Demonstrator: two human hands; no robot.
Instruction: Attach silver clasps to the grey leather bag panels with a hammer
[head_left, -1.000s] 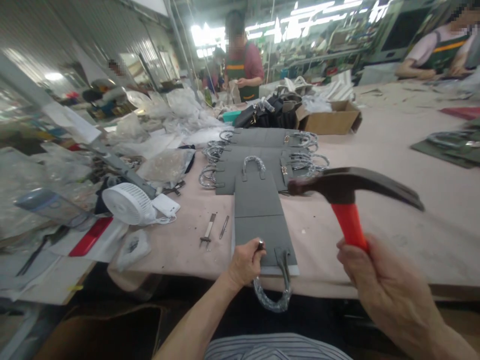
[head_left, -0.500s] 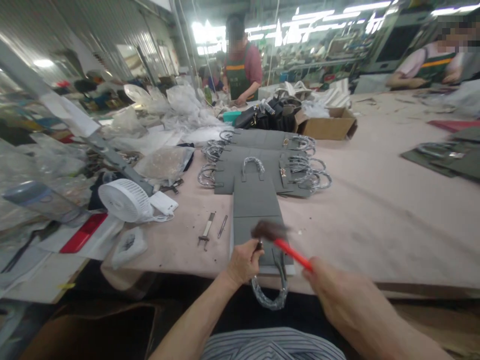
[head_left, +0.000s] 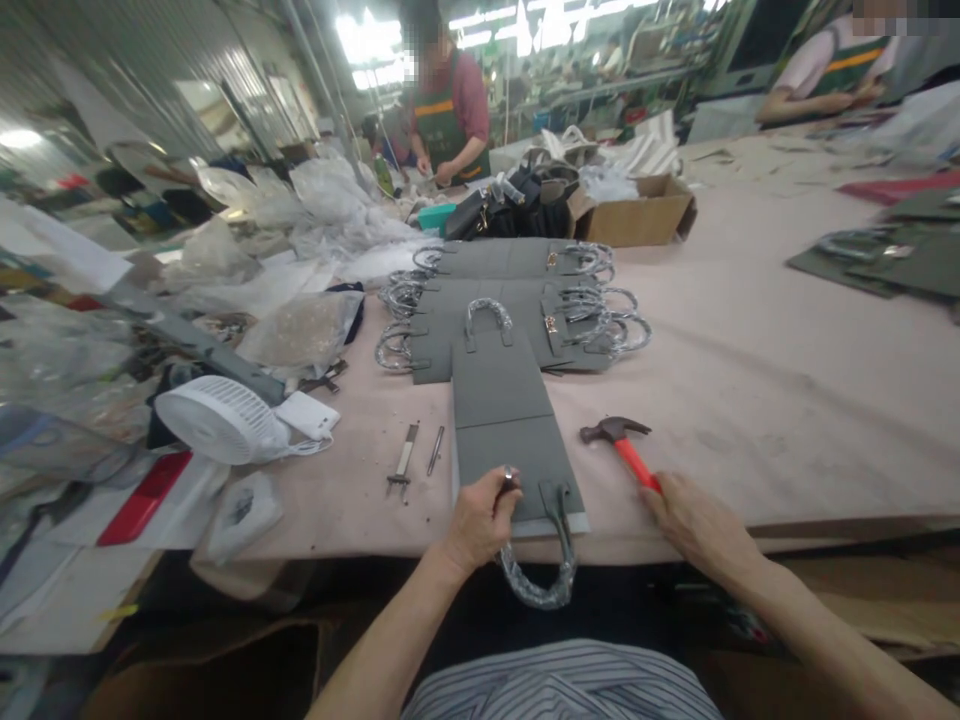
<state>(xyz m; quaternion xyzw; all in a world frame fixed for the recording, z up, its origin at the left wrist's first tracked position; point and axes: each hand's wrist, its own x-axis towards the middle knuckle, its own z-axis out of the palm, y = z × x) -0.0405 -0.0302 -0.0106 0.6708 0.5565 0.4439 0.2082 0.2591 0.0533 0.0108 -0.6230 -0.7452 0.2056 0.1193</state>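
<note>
Apparently midway, with handles (head_left: 541, 594) on the gray panel (head_left: 501, 380) at the table's (head_left: 750, 430) edge but hammering unfinished, pinching a metal piece (head_left: 509, 475) in left hand (head_left: 477, 520), gripping hammer (head_left: 630, 456) in right hand (head_left: 688, 518).

Left hand (head_left: 478, 517) pinched, left forearm (head_left: 394, 640) toward 1 o'clock, right hand (head_left: 694, 515) curled, right forearm (head_left: 817, 625) toward 10 o'clock

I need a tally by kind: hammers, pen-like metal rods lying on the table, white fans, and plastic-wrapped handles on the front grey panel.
Claw hammer with red handle: 1
Pen-like metal rod, lying flat: 1
Round white fan: 1
Curved plastic-wrapped handles, front grey panel: 2
Total: 5
</note>
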